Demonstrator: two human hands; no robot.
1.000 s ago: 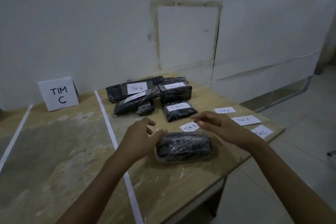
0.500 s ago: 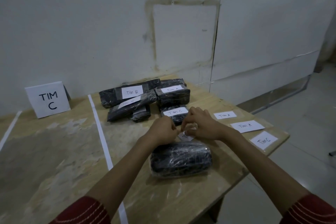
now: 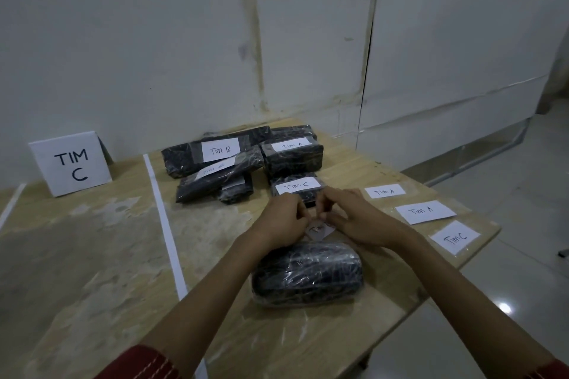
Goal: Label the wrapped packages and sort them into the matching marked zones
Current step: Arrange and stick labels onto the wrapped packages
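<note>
We're watching both hands closing in on one slip. A second ago they were apart, the left hand (image 3: 284,218) resting at the end of the unlabelled package (image 3: 308,274) and the right hand (image 3: 357,218) reaching over. Now both are curling their fingers onto the small paper label (image 3: 318,229) and pinching it between them, just beyond the package. Its lettering is mostly hidden under the fingers now, though it was reading Tim B a moment ago.

We're judging that the labelling step is getting under way: the slip is being worked up, and the package, lying near the front of the table (image 3: 277,341), is waiting bare for it.

Room is looking tight behind, with the Tim C package (image 3: 297,186) sitting just past the knuckles and the labelled pile (image 3: 215,151) beyond that. Three spare slips (image 3: 425,211) are lying along the right side, the nearest one close to the table's corner. Left of the white tape line (image 3: 163,218), wide tabletop is stretching out in front of the TIM C sign (image 3: 72,163).
</note>
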